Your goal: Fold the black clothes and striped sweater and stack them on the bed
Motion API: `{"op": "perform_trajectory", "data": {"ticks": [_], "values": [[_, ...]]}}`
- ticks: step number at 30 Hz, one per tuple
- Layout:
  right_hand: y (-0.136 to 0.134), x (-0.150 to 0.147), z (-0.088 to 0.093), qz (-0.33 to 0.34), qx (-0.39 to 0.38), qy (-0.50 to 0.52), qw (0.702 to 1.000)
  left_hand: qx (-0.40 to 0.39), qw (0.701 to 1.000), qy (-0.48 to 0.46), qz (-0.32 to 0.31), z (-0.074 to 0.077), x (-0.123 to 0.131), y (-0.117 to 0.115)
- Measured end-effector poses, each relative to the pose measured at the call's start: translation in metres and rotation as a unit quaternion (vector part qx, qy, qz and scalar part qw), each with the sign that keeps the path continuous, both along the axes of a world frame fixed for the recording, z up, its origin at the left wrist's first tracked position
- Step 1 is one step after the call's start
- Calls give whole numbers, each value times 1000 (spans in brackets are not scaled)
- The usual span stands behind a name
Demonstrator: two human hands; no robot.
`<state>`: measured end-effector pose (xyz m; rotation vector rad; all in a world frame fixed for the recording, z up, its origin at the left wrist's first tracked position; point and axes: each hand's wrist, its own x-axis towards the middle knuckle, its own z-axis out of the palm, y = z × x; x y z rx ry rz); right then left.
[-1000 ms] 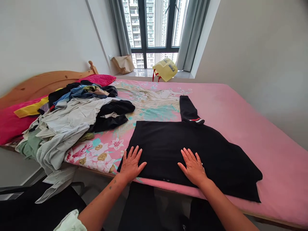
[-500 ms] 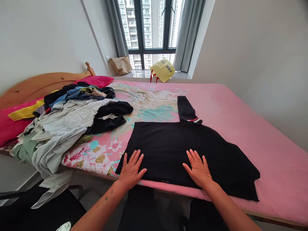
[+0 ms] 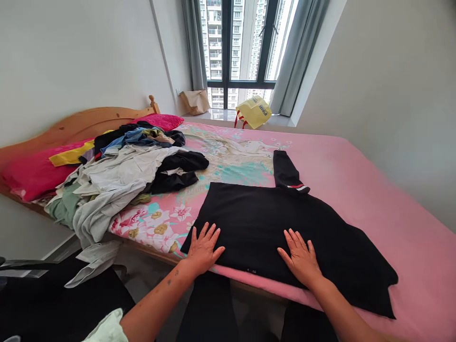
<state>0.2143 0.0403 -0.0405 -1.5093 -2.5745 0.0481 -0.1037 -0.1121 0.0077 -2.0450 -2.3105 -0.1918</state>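
A black shirt (image 3: 249, 213) lies spread flat along the near edge of the bed. One sleeve points away from me, and the collar with its red and white stripes shows at the far side. My left hand (image 3: 204, 247) rests palm down near the hem end on the left, fingers spread. Farther right, my right hand (image 3: 301, 256) also presses flat on the black cloth, fingers apart. Neither hand grips anything. A small pale print shows on the shirt's near edge between the hands.
A heap of mixed clothes (image 3: 121, 171) lies on the left of the bed by red pillows (image 3: 35, 171), one grey piece hanging over the edge. Pink sheet (image 3: 356, 171) covers the right side. A yellow bag (image 3: 254, 112) and a brown paper bag (image 3: 195, 101) sit at the window.
The view has turned slightly left and tilted, so everything appears shifted to the right. Both hands stay flat on the shirt in about the same places.
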Motion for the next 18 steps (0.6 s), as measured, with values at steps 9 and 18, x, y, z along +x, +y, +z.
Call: {"op": "perform_trajectory", "data": {"ticks": [9,18], "values": [[-19,-78,62,179,-48,43,982,34,995,16,-94,-3,11,43],[21,13,31,-18,-76,11,997,31,996,35,-73,-24,5,45]]}}
